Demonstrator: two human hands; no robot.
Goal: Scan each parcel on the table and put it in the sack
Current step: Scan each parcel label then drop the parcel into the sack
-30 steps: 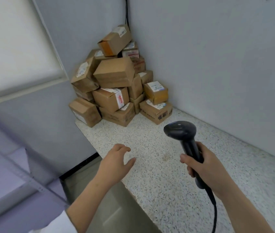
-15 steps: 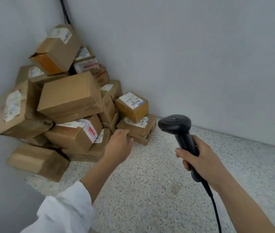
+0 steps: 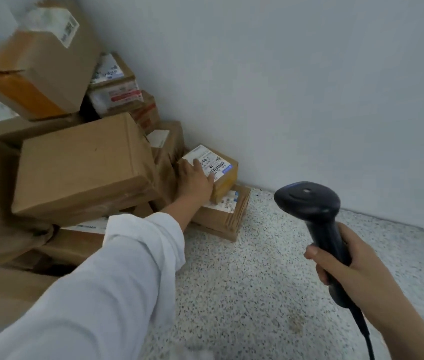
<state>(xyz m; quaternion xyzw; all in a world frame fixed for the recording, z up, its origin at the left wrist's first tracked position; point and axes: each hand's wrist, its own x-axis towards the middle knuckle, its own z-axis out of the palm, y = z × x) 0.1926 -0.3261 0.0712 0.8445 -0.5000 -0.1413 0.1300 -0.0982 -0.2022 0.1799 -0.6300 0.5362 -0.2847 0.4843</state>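
Observation:
A pile of brown cardboard parcels fills the corner on the left. At its right edge a small parcel (image 3: pixel 225 178) with a white barcode label sits on a flatter parcel (image 3: pixel 221 216). My left hand (image 3: pixel 195 179) reaches out and rests on top of the small parcel, with its fingers lying over the label's left part. My right hand (image 3: pixel 345 266) grips the handle of a black barcode scanner (image 3: pixel 309 201), held upright above the table to the right of the parcels. No sack is in view.
A large plain parcel (image 3: pixel 81 167) leans in the pile just left of my left hand, with several more stacked above and behind. The speckled table (image 3: pixel 244 294) runs to the grey wall (image 3: pixel 309 87). The scanner's cable hangs down at the lower right.
My view has moved closer to the pile. My left hand has gone forward from above the table onto the small labelled parcel. The scanner stays in my right hand.

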